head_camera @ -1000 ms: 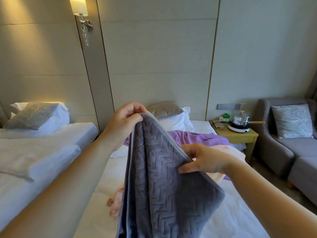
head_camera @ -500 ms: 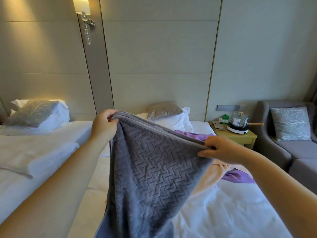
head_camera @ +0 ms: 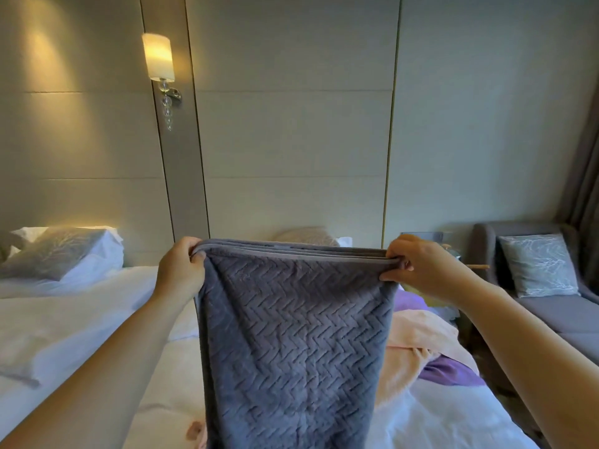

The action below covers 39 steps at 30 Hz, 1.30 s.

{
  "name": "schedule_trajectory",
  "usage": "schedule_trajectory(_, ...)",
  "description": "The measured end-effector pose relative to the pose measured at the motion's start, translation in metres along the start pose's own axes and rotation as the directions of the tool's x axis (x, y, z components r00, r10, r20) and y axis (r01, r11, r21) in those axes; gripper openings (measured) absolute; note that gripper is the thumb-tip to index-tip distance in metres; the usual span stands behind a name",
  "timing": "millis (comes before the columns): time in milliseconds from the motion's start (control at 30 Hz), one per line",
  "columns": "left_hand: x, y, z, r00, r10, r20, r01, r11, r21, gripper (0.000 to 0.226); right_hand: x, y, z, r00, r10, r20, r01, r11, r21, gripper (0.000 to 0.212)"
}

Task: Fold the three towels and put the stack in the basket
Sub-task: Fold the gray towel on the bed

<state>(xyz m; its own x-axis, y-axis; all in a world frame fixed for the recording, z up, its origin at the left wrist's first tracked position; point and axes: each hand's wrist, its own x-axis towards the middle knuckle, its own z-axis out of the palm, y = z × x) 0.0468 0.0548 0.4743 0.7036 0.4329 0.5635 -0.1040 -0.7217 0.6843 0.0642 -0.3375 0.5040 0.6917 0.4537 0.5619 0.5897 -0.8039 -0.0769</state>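
Seemingly early going: grey towel [head_camera: 291,345] doubled and hanging above the bed [head_camera: 453,419], top corners pinched in left hand [head_camera: 180,270] and right hand [head_camera: 421,268], peach towel [head_camera: 418,338] and purple towel [head_camera: 449,372] crumpled behind, basket nowhere in view.

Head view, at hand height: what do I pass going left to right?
grey pillow → left hand → grey towel, held up by its top corners → right hand → patterned cushion
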Motion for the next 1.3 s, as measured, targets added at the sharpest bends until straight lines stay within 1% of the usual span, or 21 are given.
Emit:
schedule_trajectory(33,-0.001,0.0,0.0,1.0,0.026,0.018,-0.026,1.0,0.008,0.024,-0.001,0.0,0.0,0.998,-0.017,-0.054,0.019,1.0,0.021,0.023)
schedule_trajectory(100,-0.005,-0.001,0.001,0.993,0.085,0.076,-0.087,0.996,0.015,0.034,-0.003,-0.002,0.003,0.988,-0.028,-0.151,0.04,0.996,0.079,0.02)
schedule_trajectory(167,-0.008,0.0,0.001,0.98,0.147,0.136,-0.154,0.987,0.044,0.043,-0.003,-0.003,0.006,0.98,0.025,-0.197,0.002,0.991,0.135,0.016)
schedule_trajectory(267,-0.009,-0.001,0.004,0.955,0.234,0.182,-0.26,0.956,0.138,0.043,0.0,0.0,0.004,0.975,0.136,-0.175,-0.089,0.963,0.254,0.012)
schedule_trajectory(300,-0.008,-0.002,0.005,0.953,0.234,0.19,-0.268,0.947,0.177,0.041,0.001,0.001,0.003,0.975,0.153,-0.158,-0.105,0.955,0.279,0.013)
schedule_trajectory(400,-0.003,-0.004,0.01,0.974,0.143,0.178,-0.184,0.952,0.246,0.028,0.003,0.006,0.0,0.975,0.186,-0.117,-0.145,0.944,0.297,0.022)
schedule_trajectory(467,0.0,-0.005,0.014,0.98,0.12,0.156,-0.159,0.95,0.269,0.023,0.004,0.013,0.002,0.965,0.244,-0.096,-0.205,0.93,0.306,0.031)
schedule_trajectory(500,0.001,-0.005,0.016,0.98,0.123,0.155,-0.165,0.941,0.297,0.023,0.005,0.017,0.005,0.958,0.277,-0.079,-0.244,0.926,0.289,0.03)
schedule_trajectory(567,0.002,-0.006,0.024,0.975,0.108,0.192,-0.17,0.925,0.34,0.024,0.007,0.025,0.016,0.936,0.352,-0.026,-0.335,0.909,0.246,0.02)
schedule_trajectory(633,0.001,-0.007,0.04,0.961,0.015,0.275,-0.09,0.96,0.264,0.023,0.009,0.03,0.034,0.889,0.447,0.096,-0.455,0.842,0.29,0.013)
schedule_trajectory(667,-0.001,-0.008,0.051,0.949,-0.056,0.31,-0.009,0.979,0.203,0.021,0.01,0.032,0.045,0.851,0.493,0.18,-0.525,0.785,0.328,0.013)
schedule_trajectory(733,-0.004,-0.013,0.073,0.911,-0.201,0.361,0.177,0.979,0.1,0.02,0.012,0.034,0.067,0.753,0.581,0.308,-0.657,0.647,0.386,0.021)
schedule_trajectory(767,-0.004,-0.018,0.085,0.891,-0.241,0.385,0.225,0.97,0.088,0.022,0.013,0.037,0.08,0.7,0.62,0.355,-0.71,0.553,0.435,0.024)
schedule_trajectory(833,-0.002,-0.03,0.109,0.865,-0.28,0.416,0.257,0.96,0.11,0.029,0.016,0.043,0.104,0.621,0.664,0.416,-0.76,0.381,0.526,0.025)
schedule_trajectory(867,0.0,-0.037,0.121,0.861,-0.285,0.422,0.269,0.958,0.099,0.03,0.018,0.048,0.116,0.601,0.678,0.423,-0.767,0.34,0.544,0.023)
schedule_trajectory(900,0.004,-0.043,0.132,0.861,-0.285,0.421,0.278,0.957,0.081,0.029,0.022,0.053,0.128,0.595,0.687,0.417,-0.764,0.323,0.559,0.022)
schedule_trajectory(967,0.016,-0.054,0.153,0.871,-0.284,0.4,0.284,0.957,0.061,0.027,0.032,0.066,0.148,0.618,0.686,0.383,-0.732,0.327,0.598,0.023)
schedule_trajectory(1033,0.034,-0.061,0.174,0.886,-0.275,0.372,0.282,0.959,0.038,0.024,0.045,0.078,0.163,0.651,0.682,0.334,-0.696,0.362,0.619,0.025)
schedule_trajectory(1133,0.073,-0.063,0.202,0.921,-0.23,0.314,0.255,0.966,-0.039,0.024,0.074,0.099,0.175,0.701,0.671,0.243,-0.629,0.419,0.655,0.014)
schedule_trajectory(1233,0.119,-0.053,0.222,0.957,-0.139,0.253,0.184,0.969,-0.164,0.026,0.112,0.12,0.179,0.748,0.647,0.149,-0.543,0.467,0.698,0.012)
schedule_trajectory(1300,0.15,-0.043,0.229,0.979,-0.079,0.19,0.123,0.964,-0.234,0.025,0.137,0.132,0.177,0.769,0.636,0.062,-0.476,0.505,0.72,0.014)
